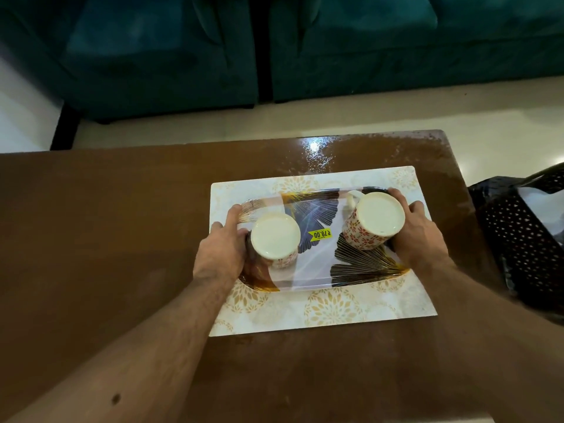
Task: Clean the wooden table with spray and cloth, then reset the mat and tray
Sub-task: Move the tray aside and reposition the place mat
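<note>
A white tray [314,264] with dark and gold leaf print lies on a cream mat [335,309] on the wooden table [106,239]. Two upside-down floral mugs stand on the tray: one on the left [275,241], one on the right [374,219]. My left hand [221,248] grips the tray's left end, fingers curled over its rim beside the left mug. The tray's right end is gripped by my right hand [416,232], next to the right mug. I cannot tell whether the tray rests on the mat or is slightly lifted.
The table's far right corner [366,151] glistens wet. A black perforated basket [525,239] stands just off the table's right edge. Teal sofas [183,56] stand beyond the table across a strip of pale floor.
</note>
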